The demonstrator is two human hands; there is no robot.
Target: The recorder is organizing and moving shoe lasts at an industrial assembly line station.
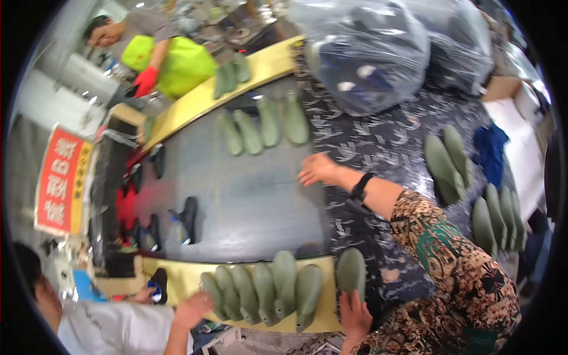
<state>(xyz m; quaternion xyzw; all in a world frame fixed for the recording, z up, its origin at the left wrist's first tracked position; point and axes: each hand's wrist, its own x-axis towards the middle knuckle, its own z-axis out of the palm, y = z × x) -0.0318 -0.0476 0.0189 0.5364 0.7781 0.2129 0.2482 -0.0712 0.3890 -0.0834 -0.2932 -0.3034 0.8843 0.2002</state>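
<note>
1. At the centre of the head view, we see a dark grey conveyor belt (pixel 248 201) bordered by yellow side rails (pixel 195 103).
2. Our right hand (pixel 318 168) reaches from 4 o'clock onto the belt edge. Its fingers are spread and it pinches nothing; the palm faces down over the patterned dark cloth (pixel 378 148).
3. A black wrist band (pixel 360 188) sits on that forearm, above a patterned sleeve (pixel 455 266).
4. Our left hand (pixel 355 316) enters at 6 o'clock. Its fingers lie together against the base of one green shoe last (pixel 351 271), touching it. We cannot tell whether it grips.
5. Just beside that last, toward 7 o'clock, a row of green lasts (pixel 266 293) stands on the near yellow rail.
6. At 12 o'clock, four green lasts (pixel 263 125) lie on the belt, near the right hand but apart from it.
7. At 3 o'clock, further green lasts (pixel 473 189) lie on the cloth.
8. At 1 o'clock sits a clear plastic bag (pixel 367 53) of dark items.
9. Another person's hand (pixel 192 310) at 7 o'clock touches the near row; a red-gloved hand (pixel 145 80) shows at 11 o'clock.
</note>
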